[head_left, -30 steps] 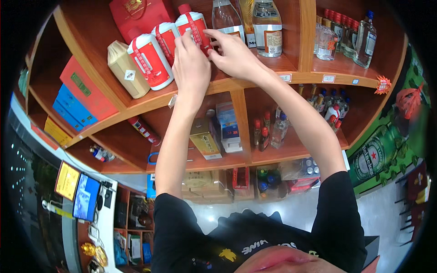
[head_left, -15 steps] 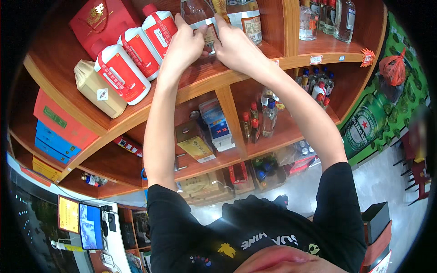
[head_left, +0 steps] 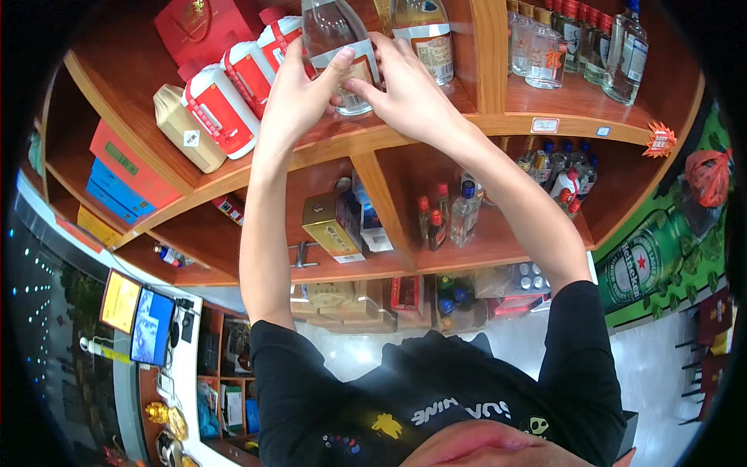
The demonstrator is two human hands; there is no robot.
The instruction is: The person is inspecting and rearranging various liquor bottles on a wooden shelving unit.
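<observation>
Clear glass bottle [head_left: 336, 47] w/ pale label stands on the wooden shelf [head_left: 436, 128], upper middle. Left hand [head_left: 299, 89] wraps its left side, thumb across the front; right hand [head_left: 408, 93] grips the right side, fingertips on the label. Both clamped on it. Just left: two white jars w/ red bands [head_left: 233, 97], a tan box [head_left: 187, 128], red gift bag [head_left: 198, 27] behind. Right: another labelled bottle [head_left: 426, 39], nearly touching. Past the upright divider, row of clear bottles [head_left: 576, 47].
</observation>
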